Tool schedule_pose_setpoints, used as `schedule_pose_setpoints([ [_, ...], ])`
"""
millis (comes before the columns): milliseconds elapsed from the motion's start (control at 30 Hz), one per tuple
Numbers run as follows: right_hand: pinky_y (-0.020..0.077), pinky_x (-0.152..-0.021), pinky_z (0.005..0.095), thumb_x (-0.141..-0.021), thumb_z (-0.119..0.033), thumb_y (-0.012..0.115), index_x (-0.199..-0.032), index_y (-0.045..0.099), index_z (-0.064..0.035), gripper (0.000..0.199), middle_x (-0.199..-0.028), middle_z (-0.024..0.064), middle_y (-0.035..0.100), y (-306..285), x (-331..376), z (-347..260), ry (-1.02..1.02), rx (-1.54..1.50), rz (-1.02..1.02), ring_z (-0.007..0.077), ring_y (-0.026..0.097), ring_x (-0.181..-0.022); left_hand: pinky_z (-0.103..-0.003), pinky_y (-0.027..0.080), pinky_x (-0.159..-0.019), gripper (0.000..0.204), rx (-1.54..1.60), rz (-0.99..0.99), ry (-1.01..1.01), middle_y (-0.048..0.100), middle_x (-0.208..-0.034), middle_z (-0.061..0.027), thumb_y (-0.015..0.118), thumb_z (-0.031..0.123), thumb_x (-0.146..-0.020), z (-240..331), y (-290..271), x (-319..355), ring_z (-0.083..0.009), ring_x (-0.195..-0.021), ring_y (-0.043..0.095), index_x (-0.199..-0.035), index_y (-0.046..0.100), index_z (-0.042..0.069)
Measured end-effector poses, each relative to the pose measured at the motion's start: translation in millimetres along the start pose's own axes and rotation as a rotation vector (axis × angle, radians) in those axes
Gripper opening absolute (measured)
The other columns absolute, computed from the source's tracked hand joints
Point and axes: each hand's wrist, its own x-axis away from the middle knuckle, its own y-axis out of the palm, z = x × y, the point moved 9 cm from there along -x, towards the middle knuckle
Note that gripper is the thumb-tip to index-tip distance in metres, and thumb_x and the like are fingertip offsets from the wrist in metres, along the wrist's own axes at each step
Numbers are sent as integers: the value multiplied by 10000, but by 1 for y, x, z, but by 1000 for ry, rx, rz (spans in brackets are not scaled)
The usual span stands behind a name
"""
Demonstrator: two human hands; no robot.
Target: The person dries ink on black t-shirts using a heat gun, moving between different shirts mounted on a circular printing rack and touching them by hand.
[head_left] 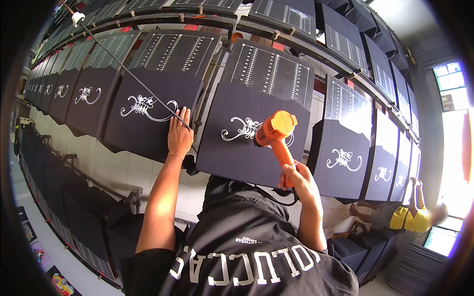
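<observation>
A: Closest to the head cam: black T-shirt (242, 217) with pale lettering, worn by the person working. Right hand?
B: Right hand (302, 183) is wrapped round the handle of the orange heat gun (282, 124). Firm hold.
A: Gun position?
B: Over the middle black cloth (242, 160), nozzle down-left, hiding part of its white ornament (238, 129). Can't tell if it touches.
A: Left hand?
B: Left hand (179, 135) lies flat on the neighbouring black cloth (131, 129), fingers straight, nearly together, tips at the right curl of the print. Dark cable (123, 67) slants down from upper left past the fingers; contact unclear.
A: Surroundings?
B: Rows of boards (175, 47) with white scale marks, more printed cloths both sides. Co-worker in yellow top (417, 220), far right, near the same row.
</observation>
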Motion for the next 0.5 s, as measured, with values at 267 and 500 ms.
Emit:
schedule_pose_setpoints([
  [267, 491, -571, 237, -980, -299, 615, -1085, 566, 31, 350, -703, 21, 584, -6, 10, 1, -8, 69, 39, 95, 605, -622, -411, 228, -1241, 654, -2, 14, 11, 323, -1596, -84, 535, 130, -922, 3, -4, -1, -275, -1491, 272, -1534, 312, 72],
  [500, 464, -536, 238, -981, -320, 596, -1025, 559, -16, 309, -714, 21, 580, -14, 18, 5, -46, 67, 70, 104, 587, -595, -409, 240, -1237, 641, -20, 32, 15, 327, -1596, -82, 519, 128, -930, 2, -1, 0, -273, -1487, 284, -1535, 317, 75],
])
